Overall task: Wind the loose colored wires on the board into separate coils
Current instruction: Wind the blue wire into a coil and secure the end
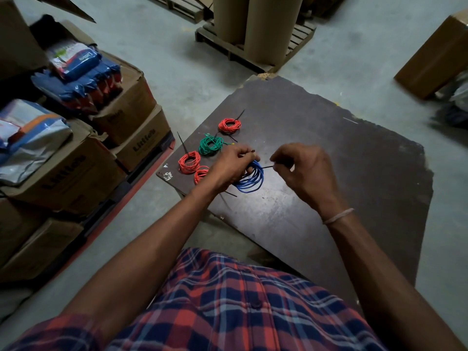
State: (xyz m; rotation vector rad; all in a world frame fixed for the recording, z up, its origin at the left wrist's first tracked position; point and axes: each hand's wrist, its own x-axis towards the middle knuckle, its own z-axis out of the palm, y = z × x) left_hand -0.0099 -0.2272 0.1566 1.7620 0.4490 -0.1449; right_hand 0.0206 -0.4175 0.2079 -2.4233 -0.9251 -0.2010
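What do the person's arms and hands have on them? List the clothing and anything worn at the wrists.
Both forearms are bare. The left hand wears nothing visible. The right hand has a thin pale thread band around its wrist. A red, navy and white plaid shirt has its sleeve ending near the left elbow.

"Littles" is showing in dark print on the cardboard boxes (pixel 141 145) stacked at left, w/ the same word on another box (pixel 63 171) below. Blue packet (pixel 76 58) is carrying print too blurry to read.
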